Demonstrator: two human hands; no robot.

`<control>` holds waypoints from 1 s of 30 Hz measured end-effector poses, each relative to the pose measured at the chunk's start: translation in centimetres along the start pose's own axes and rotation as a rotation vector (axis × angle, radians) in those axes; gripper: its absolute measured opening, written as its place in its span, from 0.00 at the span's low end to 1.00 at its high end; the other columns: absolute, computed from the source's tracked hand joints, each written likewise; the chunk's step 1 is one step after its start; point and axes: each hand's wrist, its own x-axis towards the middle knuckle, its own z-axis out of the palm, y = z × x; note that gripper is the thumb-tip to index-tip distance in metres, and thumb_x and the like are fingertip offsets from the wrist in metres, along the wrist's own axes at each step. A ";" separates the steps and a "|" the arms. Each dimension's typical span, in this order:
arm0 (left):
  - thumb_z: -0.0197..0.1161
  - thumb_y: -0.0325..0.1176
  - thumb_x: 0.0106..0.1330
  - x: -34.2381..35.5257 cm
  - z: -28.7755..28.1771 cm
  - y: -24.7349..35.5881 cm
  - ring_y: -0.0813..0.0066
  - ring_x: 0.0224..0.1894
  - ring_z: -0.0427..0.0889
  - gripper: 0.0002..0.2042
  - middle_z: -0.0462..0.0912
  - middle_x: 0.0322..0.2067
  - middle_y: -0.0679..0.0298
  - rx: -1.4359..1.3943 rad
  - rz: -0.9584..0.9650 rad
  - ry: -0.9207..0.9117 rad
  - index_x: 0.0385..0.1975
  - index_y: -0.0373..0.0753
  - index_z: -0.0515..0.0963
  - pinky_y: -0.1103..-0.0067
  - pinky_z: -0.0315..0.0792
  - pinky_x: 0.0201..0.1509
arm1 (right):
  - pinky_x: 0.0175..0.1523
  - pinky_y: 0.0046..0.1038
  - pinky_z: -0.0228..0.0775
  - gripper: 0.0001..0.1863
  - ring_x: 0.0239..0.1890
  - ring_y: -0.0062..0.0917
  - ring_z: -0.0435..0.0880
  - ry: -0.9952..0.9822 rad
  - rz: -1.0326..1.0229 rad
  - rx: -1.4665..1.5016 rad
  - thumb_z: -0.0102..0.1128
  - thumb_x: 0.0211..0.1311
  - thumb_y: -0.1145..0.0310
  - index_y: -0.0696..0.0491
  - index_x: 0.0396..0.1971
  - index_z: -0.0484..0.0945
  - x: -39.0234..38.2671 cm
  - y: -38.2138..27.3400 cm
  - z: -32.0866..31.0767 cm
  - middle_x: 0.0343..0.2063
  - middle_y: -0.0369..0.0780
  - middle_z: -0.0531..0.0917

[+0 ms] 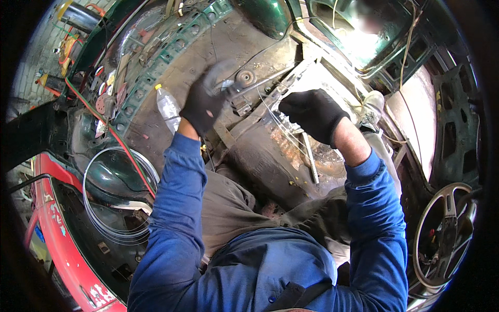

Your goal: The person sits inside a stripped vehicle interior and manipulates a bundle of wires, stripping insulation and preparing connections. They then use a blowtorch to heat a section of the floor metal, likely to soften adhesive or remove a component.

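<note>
My left hand [204, 106], in a black glove, is raised over the bare metal floor of a stripped vehicle. Its fingers are smeared by motion, so whether they hold anything does not show. Just right of them are a round metal part [246, 78] and a long thin metal bar [267, 78]. My right hand [314, 113], also gloved in black, is closed with its fingers bent inward above a brightly lit opening. What it holds, if anything, is hidden. Thin pale wires [278, 122] run below it, close to a metal rod [311, 158].
A clear plastic bottle [167, 105] with a yellow cap lies left of my left hand. Coiled wire [93, 208] hangs beside a red hose [122, 143]. A steering wheel [420, 236] stands at the right, and a red body panel [65, 234] at the lower left.
</note>
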 end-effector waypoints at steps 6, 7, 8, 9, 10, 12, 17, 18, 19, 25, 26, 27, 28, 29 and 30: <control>0.80 0.50 0.57 -1.6 5.5 3.0 0.49 0.61 0.83 0.35 0.85 0.57 0.52 0.544 0.088 -0.580 0.63 0.43 0.78 0.62 0.75 0.68 | 0.57 0.38 0.80 0.16 0.49 0.40 0.89 -0.221 0.101 -0.086 0.57 0.73 0.61 0.48 0.53 0.87 1.1 -3.4 1.2 0.48 0.42 0.90; 0.80 0.49 0.58 -1.5 5.6 3.3 0.49 0.59 0.84 0.34 0.86 0.56 0.51 0.535 0.016 -0.623 0.62 0.42 0.79 0.62 0.76 0.66 | 0.57 0.38 0.80 0.16 0.50 0.40 0.89 -0.235 0.138 -0.082 0.58 0.73 0.60 0.48 0.53 0.87 1.1 -3.7 1.1 0.49 0.42 0.90; 0.79 0.48 0.58 -1.3 5.7 3.5 0.48 0.58 0.85 0.33 0.86 0.55 0.50 0.525 -0.057 -0.665 0.62 0.41 0.79 0.62 0.77 0.65 | 0.57 0.38 0.80 0.16 0.50 0.40 0.89 -0.249 0.174 -0.078 0.58 0.73 0.59 0.48 0.53 0.87 1.0 -3.9 1.1 0.49 0.42 0.90; 0.79 0.48 0.59 -1.2 5.8 3.6 0.48 0.56 0.86 0.32 0.87 0.53 0.49 0.514 -0.130 -0.707 0.61 0.40 0.79 0.61 0.77 0.64 | 0.57 0.39 0.80 0.17 0.49 0.41 0.89 -0.202 0.108 -0.059 0.59 0.73 0.56 0.47 0.53 0.88 0.8 -3.1 1.7 0.48 0.42 0.90; 0.78 0.49 0.60 -1.1 5.8 3.7 0.49 0.54 0.87 0.31 0.88 0.51 0.49 0.513 -0.142 -0.734 0.61 0.41 0.80 0.62 0.78 0.63 | 0.56 0.39 0.80 0.16 0.48 0.41 0.89 -0.204 0.116 -0.060 0.60 0.72 0.58 0.46 0.53 0.88 0.7 -3.2 1.7 0.47 0.43 0.90; 0.77 0.51 0.61 -1.0 5.7 3.8 0.52 0.52 0.89 0.30 0.90 0.47 0.50 0.511 -0.166 -0.789 0.60 0.42 0.82 0.63 0.80 0.60 | 0.55 0.39 0.80 0.14 0.47 0.42 0.89 -0.209 0.132 -0.061 0.61 0.71 0.62 0.45 0.52 0.88 0.7 -3.5 1.6 0.46 0.43 0.90; 0.79 0.54 0.59 -0.9 5.3 3.5 0.48 0.60 0.84 0.36 0.84 0.58 0.45 0.041 -0.180 -0.932 0.63 0.38 0.78 0.64 0.75 0.66 | 0.55 0.38 0.80 0.15 0.47 0.42 0.89 -0.194 0.189 0.037 0.61 0.71 0.62 0.46 0.53 0.88 0.1 -3.9 1.3 0.46 0.43 0.90; 0.79 0.55 0.59 -0.9 5.1 3.5 0.48 0.61 0.83 0.38 0.84 0.58 0.45 -0.135 -0.176 -0.970 0.64 0.38 0.78 0.65 0.75 0.67 | 0.55 0.38 0.79 0.15 0.47 0.42 0.89 -0.188 0.208 0.061 0.60 0.72 0.62 0.46 0.53 0.87 -0.1 -3.9 1.3 0.46 0.44 0.90; 0.79 0.52 0.59 -1.0 5.0 3.6 0.51 0.63 0.82 0.37 0.83 0.61 0.47 -0.168 -0.153 -0.963 0.64 0.38 0.77 0.65 0.73 0.69 | 0.55 0.38 0.79 0.15 0.47 0.42 0.89 -0.177 0.181 0.078 0.60 0.72 0.62 0.46 0.53 0.87 -0.3 -3.7 1.4 0.46 0.44 0.90; 0.78 0.39 0.63 -1.3 6.1 2.9 0.59 0.57 0.87 0.28 0.88 0.55 0.52 0.397 -0.157 -0.828 0.62 0.37 0.79 0.70 0.77 0.62 | 0.54 0.40 0.80 0.16 0.46 0.43 0.89 -0.181 0.168 0.059 0.60 0.72 0.58 0.46 0.54 0.87 -0.3 -3.3 1.2 0.45 0.45 0.90; 0.78 0.39 0.63 -1.2 6.2 2.0 0.61 0.56 0.88 0.27 0.89 0.54 0.53 0.362 -0.169 -0.831 0.61 0.37 0.80 0.71 0.78 0.61 | 0.53 0.39 0.81 0.15 0.45 0.42 0.90 -0.151 0.178 0.061 0.62 0.72 0.60 0.47 0.53 0.87 -0.5 -3.7 0.9 0.44 0.44 0.91; 0.77 0.38 0.64 -1.2 6.2 1.0 0.65 0.54 0.88 0.26 0.89 0.53 0.54 0.323 -0.170 -0.821 0.60 0.36 0.80 0.72 0.78 0.61 | 0.52 0.38 0.81 0.14 0.44 0.40 0.90 -0.121 0.187 0.063 0.63 0.72 0.61 0.48 0.52 0.87 -0.6 -4.0 0.5 0.42 0.44 0.91; 0.77 0.38 0.64 -1.2 6.1 0.6 0.68 0.53 0.87 0.25 0.89 0.53 0.54 0.286 -0.171 -0.811 0.59 0.36 0.81 0.73 0.78 0.60 | 0.52 0.39 0.81 0.14 0.44 0.42 0.90 -0.126 0.219 0.099 0.62 0.71 0.60 0.47 0.52 0.87 -0.7 -4.1 0.0 0.43 0.44 0.91; 0.77 0.37 0.65 -1.1 5.8 0.3 0.72 0.52 0.87 0.24 0.90 0.52 0.55 0.248 -0.174 -0.801 0.59 0.35 0.82 0.74 0.78 0.59 | 0.52 0.41 0.80 0.15 0.45 0.44 0.89 -0.131 0.250 0.134 0.62 0.71 0.60 0.47 0.51 0.87 -0.9 -4.0 -0.6 0.44 0.45 0.90; 0.77 0.37 0.65 -0.9 5.5 0.2 0.74 0.51 0.86 0.23 0.90 0.51 0.55 0.262 -0.214 -0.815 0.58 0.35 0.82 0.75 0.77 0.58 | 0.52 0.42 0.80 0.15 0.45 0.46 0.89 -0.136 0.281 0.170 0.61 0.70 0.59 0.47 0.51 0.87 -1.1 -3.8 -1.0 0.44 0.46 0.90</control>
